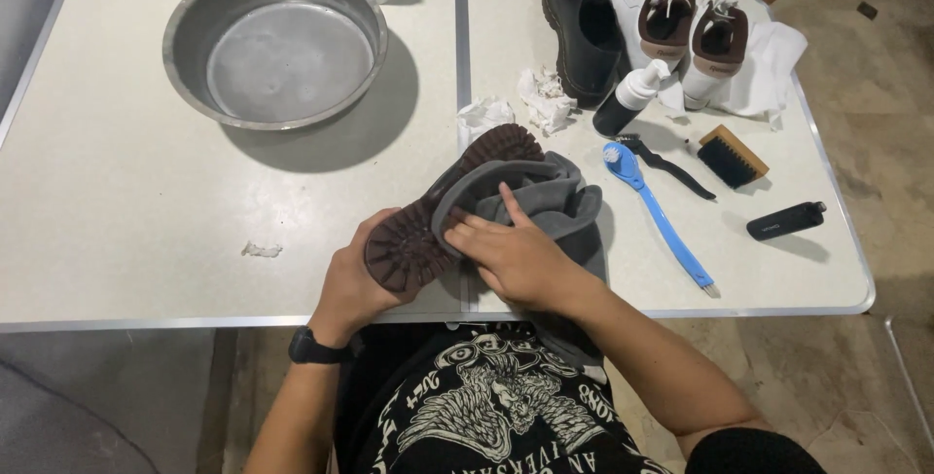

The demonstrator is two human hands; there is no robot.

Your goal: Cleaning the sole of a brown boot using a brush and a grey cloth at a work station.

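A dark shoe (443, 206) lies sole-up at the table's near edge, its brown lugged sole running from 7 o'clock to 1 o'clock. The left hand (355, 284) cups the heel end from below at 7 o'clock, fingers closed around it. The right hand (516, 258), at 4 o'clock of the shoe, presses a grey cloth (555, 203) against the shoe's side, fingers fairly flat and close together. Outward at 3 o'clock lies a blue brush (662, 221); at 11 o'clock sits a metal bowl (185, 17); at 1 o'clock stand white sneakers (681, 26) on the white table (117, 201).
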